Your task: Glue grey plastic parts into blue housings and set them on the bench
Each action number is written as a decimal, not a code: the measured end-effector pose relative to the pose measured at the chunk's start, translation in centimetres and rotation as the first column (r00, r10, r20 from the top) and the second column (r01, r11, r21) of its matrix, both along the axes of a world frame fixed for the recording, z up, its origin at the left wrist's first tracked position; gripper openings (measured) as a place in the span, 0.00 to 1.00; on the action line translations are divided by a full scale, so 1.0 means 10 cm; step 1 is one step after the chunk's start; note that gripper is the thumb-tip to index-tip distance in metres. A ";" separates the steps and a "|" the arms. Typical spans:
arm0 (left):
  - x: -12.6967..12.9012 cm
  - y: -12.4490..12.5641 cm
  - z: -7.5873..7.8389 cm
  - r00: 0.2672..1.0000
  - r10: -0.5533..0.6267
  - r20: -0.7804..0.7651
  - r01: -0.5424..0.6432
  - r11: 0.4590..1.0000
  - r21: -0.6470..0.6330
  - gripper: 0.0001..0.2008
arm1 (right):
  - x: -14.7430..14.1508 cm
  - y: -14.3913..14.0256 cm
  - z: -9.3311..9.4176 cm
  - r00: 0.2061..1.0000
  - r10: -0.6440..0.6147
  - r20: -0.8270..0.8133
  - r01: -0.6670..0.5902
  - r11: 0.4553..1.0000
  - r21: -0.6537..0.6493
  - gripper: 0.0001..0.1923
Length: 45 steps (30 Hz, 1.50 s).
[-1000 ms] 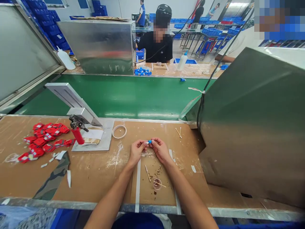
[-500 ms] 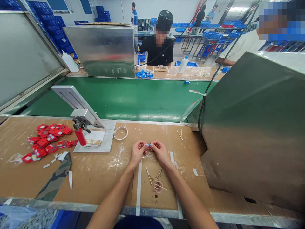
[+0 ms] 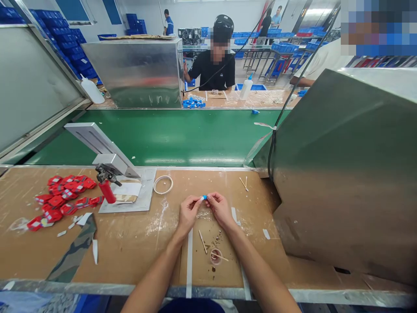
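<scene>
A brown cardboard-covered workbench [image 3: 130, 243] fills the foreground and serves as the landmark. Beyond its far edge runs a green conveyor belt [image 3: 169, 134]; at the bench's right end a large metal housing [image 3: 345, 174] rises over it, with a black cable [image 3: 272, 148] hanging at its near corner. Across the belt from the bench, a person in a black shirt [image 3: 213, 69] sits at a second bench beside a shiny metal box [image 3: 137, 74].

On the bench's left part stands a small press [image 3: 107, 161] with a red handle [image 3: 107, 192] on a grey base plate [image 3: 145, 191]. Left of it on the bench lies a heap of red parts [image 3: 61, 195]; nearer the front edge lies a camouflage strip [image 3: 71, 252]. A white ring [image 3: 163, 184] rests on the bench just right of the base plate.

At the bench's centre, the left hand [image 3: 187, 213] and right hand [image 3: 220, 208] meet, fingertips pinched together on a small blue piece [image 3: 203, 198] held between them just above the bench surface. Toward the front edge from the hands sit a small round cap [image 3: 215, 256] and a thin stick [image 3: 202, 241]; two more sticks [image 3: 243, 182] lie on the bench near its far edge.
</scene>
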<state>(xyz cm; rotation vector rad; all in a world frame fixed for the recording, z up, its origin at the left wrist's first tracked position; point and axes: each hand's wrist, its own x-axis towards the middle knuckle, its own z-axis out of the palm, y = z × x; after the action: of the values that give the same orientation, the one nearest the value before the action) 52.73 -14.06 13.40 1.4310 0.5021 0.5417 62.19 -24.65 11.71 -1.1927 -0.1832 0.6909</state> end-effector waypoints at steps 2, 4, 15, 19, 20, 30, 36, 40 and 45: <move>0.00 0.07 0.01 1.000 -0.026 -0.014 0.026 1.000 -0.004 0.17 | 0.00 -0.01 0.02 1.000 0.021 0.005 -0.021 1.000 -0.006 0.25; -0.01 0.15 0.01 0.998 -0.062 -0.032 0.062 0.998 -0.022 0.18 | 0.00 -0.01 0.04 0.998 0.055 0.012 -0.054 0.998 -0.018 0.24; -0.04 0.24 0.01 0.991 -0.113 -0.065 0.109 0.992 -0.061 0.22 | -0.02 -0.04 0.11 0.989 0.140 0.053 -0.137 0.989 -0.058 0.22; -0.02 0.20 -0.02 0.996 -0.059 -0.063 0.057 0.998 -0.041 0.20 | -0.03 -0.02 0.11 0.990 0.120 0.070 -0.118 0.992 -0.044 0.23; -0.02 0.19 -0.03 0.997 -0.045 -0.061 0.043 0.998 -0.035 0.19 | -0.03 -0.02 0.10 0.991 0.114 0.072 -0.112 0.993 -0.038 0.23; -0.03 0.10 -0.05 0.996 -0.091 -0.006 0.092 0.995 0.048 0.17 | -0.01 -0.02 -0.04 0.999 0.029 0.029 -0.030 0.999 0.022 0.25; -0.06 0.11 -0.10 0.984 -0.177 -0.028 0.179 0.975 0.133 0.21 | -0.01 -0.01 -0.04 1.000 -0.009 -0.002 0.009 0.999 0.045 0.25; -0.07 0.11 -0.10 0.981 -0.190 -0.038 0.194 0.959 0.206 0.19 | -0.01 0.00 -0.05 0.999 -0.029 -0.033 0.031 0.998 0.060 0.25; -0.08 0.09 -0.07 0.977 -0.211 -0.029 0.212 0.950 0.228 0.17 | 0.02 0.00 -0.05 0.996 0.001 -0.091 0.009 0.994 0.109 0.26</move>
<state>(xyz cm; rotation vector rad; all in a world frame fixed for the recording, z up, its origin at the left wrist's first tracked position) 51.97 -13.19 12.67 1.6851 0.2893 0.4336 62.39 -24.68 11.20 -1.0543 -0.1412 0.7214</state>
